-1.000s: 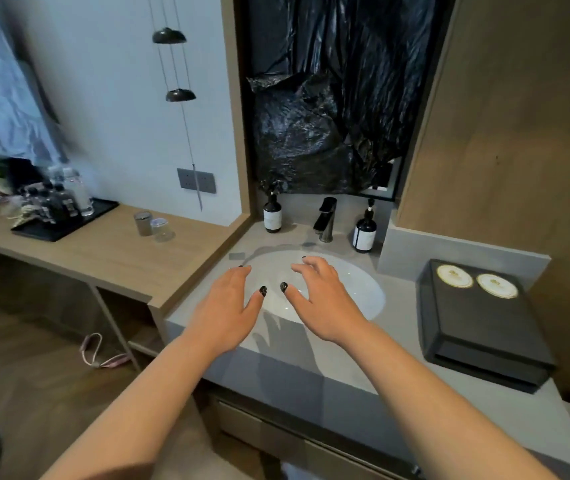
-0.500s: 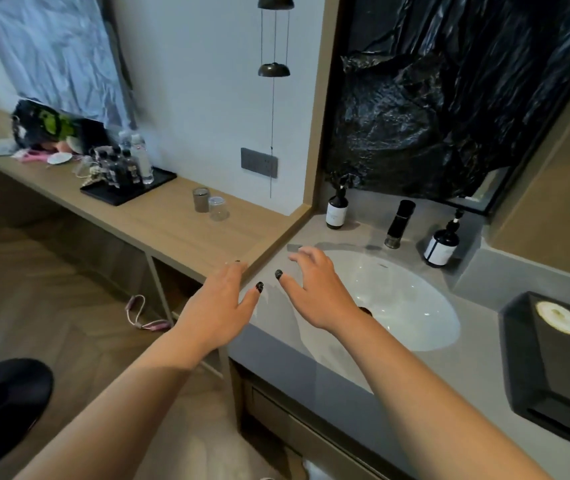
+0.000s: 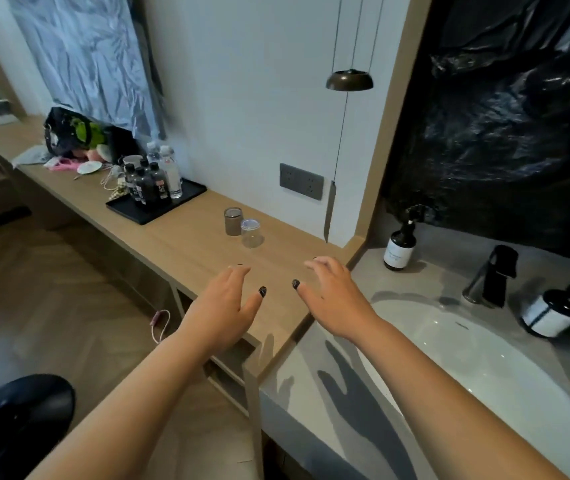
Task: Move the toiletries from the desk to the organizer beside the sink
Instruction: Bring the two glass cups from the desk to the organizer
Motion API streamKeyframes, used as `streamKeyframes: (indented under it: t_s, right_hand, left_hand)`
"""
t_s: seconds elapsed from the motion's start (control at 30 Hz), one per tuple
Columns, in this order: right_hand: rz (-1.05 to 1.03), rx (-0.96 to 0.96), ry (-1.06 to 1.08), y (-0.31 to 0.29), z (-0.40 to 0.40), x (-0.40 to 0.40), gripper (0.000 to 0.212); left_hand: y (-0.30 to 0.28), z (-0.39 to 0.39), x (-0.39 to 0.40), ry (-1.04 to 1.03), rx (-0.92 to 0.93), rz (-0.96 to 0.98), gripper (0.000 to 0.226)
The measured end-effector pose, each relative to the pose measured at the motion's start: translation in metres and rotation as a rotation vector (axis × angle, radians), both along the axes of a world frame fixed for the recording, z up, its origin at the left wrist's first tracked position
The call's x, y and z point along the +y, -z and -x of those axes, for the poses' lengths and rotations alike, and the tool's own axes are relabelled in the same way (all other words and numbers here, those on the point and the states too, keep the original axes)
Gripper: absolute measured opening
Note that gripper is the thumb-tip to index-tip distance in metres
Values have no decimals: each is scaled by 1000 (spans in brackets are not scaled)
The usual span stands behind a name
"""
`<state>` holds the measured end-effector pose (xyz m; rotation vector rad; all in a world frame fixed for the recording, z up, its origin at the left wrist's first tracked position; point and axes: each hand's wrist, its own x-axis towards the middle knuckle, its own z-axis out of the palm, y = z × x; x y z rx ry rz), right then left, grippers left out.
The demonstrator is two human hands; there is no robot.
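Two hands hover over the desk's (image 3: pixel 186 244) near end, both empty: left hand (image 3: pixel 223 306) flat, fingers relaxed; right hand (image 3: pixel 332 299) loosely curled, just beside the edge where desk meets sink (image 3: pixel 484 368) counter. Beyond the fingertips stand two cups (image 3: pixel 243 226); the bottles (image 3: pixel 150 180) on a black tray (image 3: pixel 186 195) sit well apart, far left

left hand (image 3: pixel 223 306), right hand (image 3: pixel 334 299), fingers spread, empty
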<state>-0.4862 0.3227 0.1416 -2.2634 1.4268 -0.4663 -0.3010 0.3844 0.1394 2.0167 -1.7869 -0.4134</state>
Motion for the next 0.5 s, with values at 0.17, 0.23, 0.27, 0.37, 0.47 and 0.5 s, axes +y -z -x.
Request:
streamKeyframes:
  t_s: [0.17, 0.23, 0.27, 0.37, 0.47, 0.5]
  right_hand:
    - [-46, 40, -42, 1, -29, -46, 57]
    - [-53, 43, -51, 2, -38, -60, 57]
    - [-54, 44, -54, 3, -41, -67, 57]
    - [-58, 56, -48, 7, -51, -88, 58]
    - [-77, 61, -27, 14, -64, -108, 59]
    - [-85, 64, -18, 17, -69, -114, 59]
  left_hand:
    - [2, -34, -40, -48, -1, 6, 63]
    - [3, -45, -53, -57, 4, 9, 63]
    - [4, -51, -60, -60, 6, 8, 63]
    - [10, -67, -81, -55, 8, 2, 63]
    - [18, -82, -104, -38, 16, -8, 63]
    - [21, -87, -112, -30, 24, -14, 63]
